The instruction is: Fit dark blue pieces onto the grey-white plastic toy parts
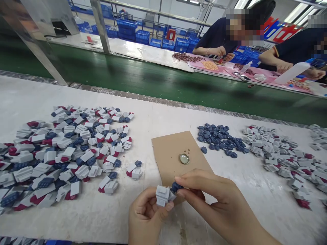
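Note:
My left hand [148,212] is closed around a light grey plastic part [162,195] with stepped blocks on it. Between the thumb and forefinger of my right hand [214,200] is a small dark blue plastic piece [175,186], held against the right end of the grey part. Whether the two are joined I cannot tell. Under and beyond my hands lies a sheet of brown cardboard [176,146]. On it rests an upturned bottle cap [184,158], with a few small brown spots beside it.
A large heap of grey, blue and maroon pieces [68,146] spreads over the left of the white table [150,115]. Loose blue pieces [219,137] and grey-maroon parts [283,160] lie to the right. Beyond runs a green conveyor belt [143,76]; two people [217,37] work across it.

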`<act>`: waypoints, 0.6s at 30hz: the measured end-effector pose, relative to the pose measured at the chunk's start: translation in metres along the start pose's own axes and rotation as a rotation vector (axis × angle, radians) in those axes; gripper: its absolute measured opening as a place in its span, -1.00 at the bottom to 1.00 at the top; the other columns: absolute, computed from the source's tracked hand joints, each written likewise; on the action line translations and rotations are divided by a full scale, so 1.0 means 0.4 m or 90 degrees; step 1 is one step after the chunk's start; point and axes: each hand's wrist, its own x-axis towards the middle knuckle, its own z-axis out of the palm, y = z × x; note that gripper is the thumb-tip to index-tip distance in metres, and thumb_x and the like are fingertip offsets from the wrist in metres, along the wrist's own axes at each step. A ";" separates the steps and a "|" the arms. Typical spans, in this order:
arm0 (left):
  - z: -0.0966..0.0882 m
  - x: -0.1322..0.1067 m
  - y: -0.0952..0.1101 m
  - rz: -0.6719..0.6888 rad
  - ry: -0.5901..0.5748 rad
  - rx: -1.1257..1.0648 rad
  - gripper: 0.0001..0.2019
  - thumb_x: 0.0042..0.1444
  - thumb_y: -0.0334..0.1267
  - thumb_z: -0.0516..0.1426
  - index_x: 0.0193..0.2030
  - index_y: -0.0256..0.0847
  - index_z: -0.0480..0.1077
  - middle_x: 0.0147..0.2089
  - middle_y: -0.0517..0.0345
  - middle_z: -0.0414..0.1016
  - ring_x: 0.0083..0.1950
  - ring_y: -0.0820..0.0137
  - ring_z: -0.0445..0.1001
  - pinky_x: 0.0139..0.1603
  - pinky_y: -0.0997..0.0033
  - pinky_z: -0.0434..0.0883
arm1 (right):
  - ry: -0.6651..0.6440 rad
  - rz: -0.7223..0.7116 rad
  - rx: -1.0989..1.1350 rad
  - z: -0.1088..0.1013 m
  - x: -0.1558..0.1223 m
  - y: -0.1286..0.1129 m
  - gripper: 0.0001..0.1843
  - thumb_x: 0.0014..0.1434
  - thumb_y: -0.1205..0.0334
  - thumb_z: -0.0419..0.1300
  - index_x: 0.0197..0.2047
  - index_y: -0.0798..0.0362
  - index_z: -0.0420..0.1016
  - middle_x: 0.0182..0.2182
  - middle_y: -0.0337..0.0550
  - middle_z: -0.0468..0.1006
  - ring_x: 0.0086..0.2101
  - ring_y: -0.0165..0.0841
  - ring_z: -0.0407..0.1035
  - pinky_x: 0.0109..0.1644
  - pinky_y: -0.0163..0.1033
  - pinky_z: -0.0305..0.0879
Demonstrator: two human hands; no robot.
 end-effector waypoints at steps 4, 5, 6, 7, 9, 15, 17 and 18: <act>-0.007 -0.004 -0.008 0.049 -0.022 0.048 -0.84 -0.32 -0.36 0.34 -0.49 -0.12 0.56 -0.52 0.26 0.56 -0.48 0.55 0.47 -0.43 0.78 0.37 | -0.034 -0.008 0.000 0.006 -0.005 0.002 -0.80 0.12 0.49 0.11 -0.24 0.06 0.48 -0.44 -0.17 0.49 -0.47 -0.44 0.36 -0.49 -0.41 0.27; -0.010 -0.006 -0.010 0.066 -0.026 0.068 -0.84 -0.31 -0.38 0.33 -0.48 -0.11 0.57 -0.50 0.25 0.57 -0.46 0.54 0.47 -0.42 0.78 0.37 | -0.043 -0.008 0.007 0.008 -0.007 0.002 -0.79 0.12 0.50 0.10 -0.24 0.07 0.48 -0.44 -0.17 0.48 -0.46 -0.44 0.36 -0.47 -0.41 0.27; -0.013 -0.007 -0.012 0.080 -0.025 0.087 -0.83 -0.30 -0.39 0.32 -0.48 -0.10 0.57 -0.49 0.25 0.58 -0.45 0.54 0.47 -0.41 0.77 0.37 | -0.048 -0.007 0.015 0.009 -0.010 0.003 -0.79 0.13 0.51 0.09 -0.25 0.07 0.48 -0.45 -0.17 0.46 -0.46 -0.45 0.35 -0.46 -0.41 0.27; -0.015 -0.009 -0.014 0.087 -0.021 0.101 -0.83 -0.30 -0.39 0.32 -0.47 -0.09 0.57 -0.48 0.25 0.58 -0.44 0.53 0.48 -0.40 0.77 0.37 | -0.049 -0.006 0.023 0.009 -0.012 0.003 -0.80 0.13 0.50 0.09 -0.26 0.08 0.48 -0.46 -0.18 0.45 -0.47 -0.45 0.35 -0.46 -0.41 0.26; -0.021 -0.009 -0.016 0.085 -0.015 0.110 -0.82 -0.29 -0.38 0.32 -0.45 -0.06 0.56 -0.47 0.27 0.59 -0.43 0.53 0.48 -0.38 0.77 0.37 | -0.048 0.000 0.045 0.004 -0.014 0.003 -0.82 0.14 0.47 0.11 -0.27 0.07 0.49 -0.48 -0.19 0.45 -0.49 -0.45 0.34 -0.46 -0.41 0.25; -0.037 -0.001 -0.016 0.178 -0.176 0.226 -0.83 -0.12 -0.36 0.23 -0.35 -0.01 0.54 -0.40 0.27 0.56 -0.36 0.47 0.50 -0.33 0.68 0.40 | 0.117 0.123 0.113 -0.006 0.034 -0.018 -0.72 0.26 0.11 -0.03 -0.15 -0.11 0.49 -0.21 -0.18 0.49 -0.20 -0.35 0.36 -0.17 -0.29 0.30; -0.042 -0.006 -0.013 0.253 -0.268 0.292 -0.75 -0.08 -0.39 0.19 -0.24 0.02 0.51 -0.33 0.25 0.55 -0.31 0.44 0.50 -0.32 0.64 0.41 | 0.100 0.259 0.254 0.019 0.056 -0.028 -0.61 0.24 -0.05 -0.07 -0.13 -0.04 0.47 -0.23 -0.14 0.50 -0.23 -0.33 0.37 -0.20 -0.27 0.31; -0.044 -0.012 -0.010 0.281 -0.296 0.313 -0.73 -0.06 -0.38 0.18 -0.20 0.04 0.49 -0.31 0.25 0.55 -0.30 0.43 0.50 -0.32 0.63 0.41 | 0.053 0.328 0.339 0.034 0.062 -0.034 -0.56 0.21 -0.12 -0.07 -0.14 0.00 0.46 -0.27 -0.12 0.51 -0.27 -0.33 0.39 -0.23 -0.27 0.31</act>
